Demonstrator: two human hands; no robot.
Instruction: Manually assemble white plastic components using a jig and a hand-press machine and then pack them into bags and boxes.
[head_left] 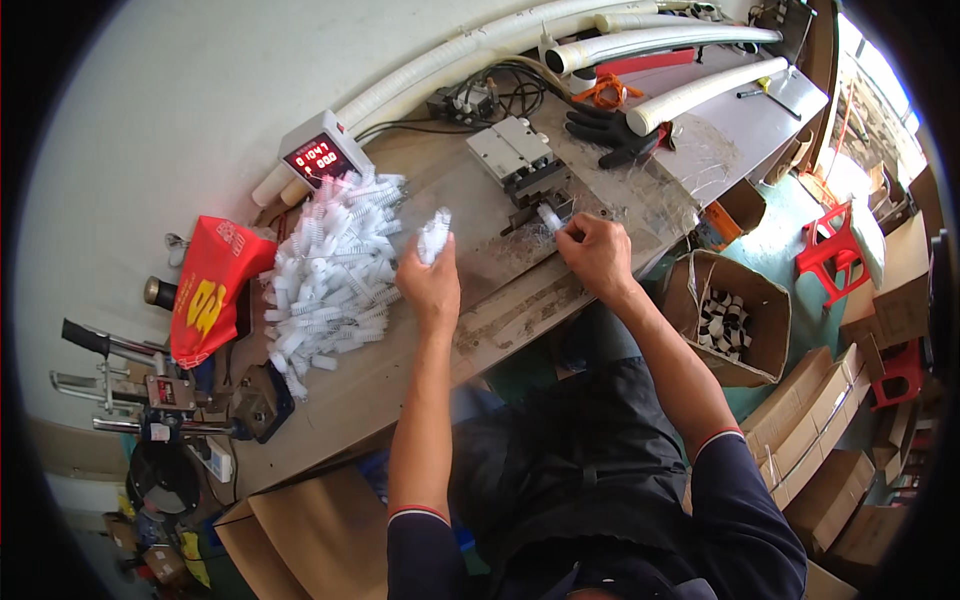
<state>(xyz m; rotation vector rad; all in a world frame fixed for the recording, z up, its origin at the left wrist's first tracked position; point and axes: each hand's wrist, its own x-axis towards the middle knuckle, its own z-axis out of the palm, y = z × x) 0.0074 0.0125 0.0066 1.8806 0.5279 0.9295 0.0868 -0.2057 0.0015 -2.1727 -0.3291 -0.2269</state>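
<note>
**Bench layout from above**

The workbench (420, 370) runs before the person. On it, to the left, lies a heap of small ribbed pieces (330, 270), with a counter box (322, 155) behind it and a bag (210, 285) further left. A small press (520, 160) sits right of the heap. The left hand (430, 280) is between heap and press; the right hand (595, 250) is just before the press, apparently touching it. Pipes (600, 45) lie behind. An open carton (725, 315) stands on the floor to the right.
</note>
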